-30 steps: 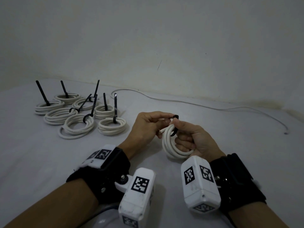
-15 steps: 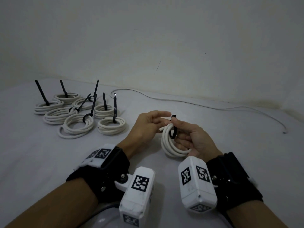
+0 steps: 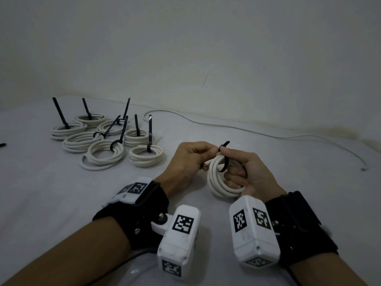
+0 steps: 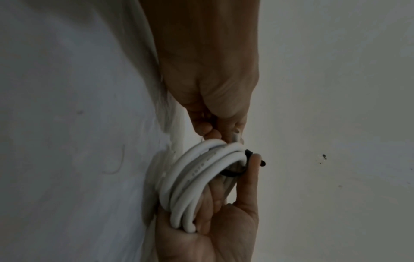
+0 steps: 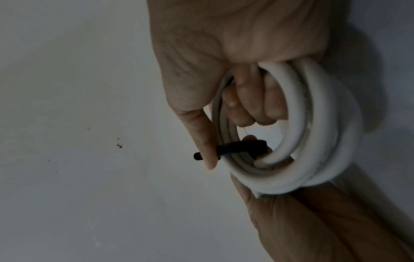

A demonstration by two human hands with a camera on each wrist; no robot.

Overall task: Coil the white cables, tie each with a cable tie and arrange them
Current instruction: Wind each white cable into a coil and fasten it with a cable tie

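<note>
A white cable coil (image 3: 221, 179) is held on edge above the pale surface (image 3: 41, 203), its ring plane running from 6 to 12 o'clock. It is gripped by the right hand (image 3: 250, 172), whose curled fingers (image 5: 251, 106) pass through the ring. A black cable tie (image 3: 223, 159) is looped over the coil's top, its tip pointing to 1 o'clock. The tie is pinched at the top by the left hand (image 3: 188, 159). Seven tied coils (image 3: 107, 155) lie flat at 10 o'clock, their stiff tie tails standing up.
</note>
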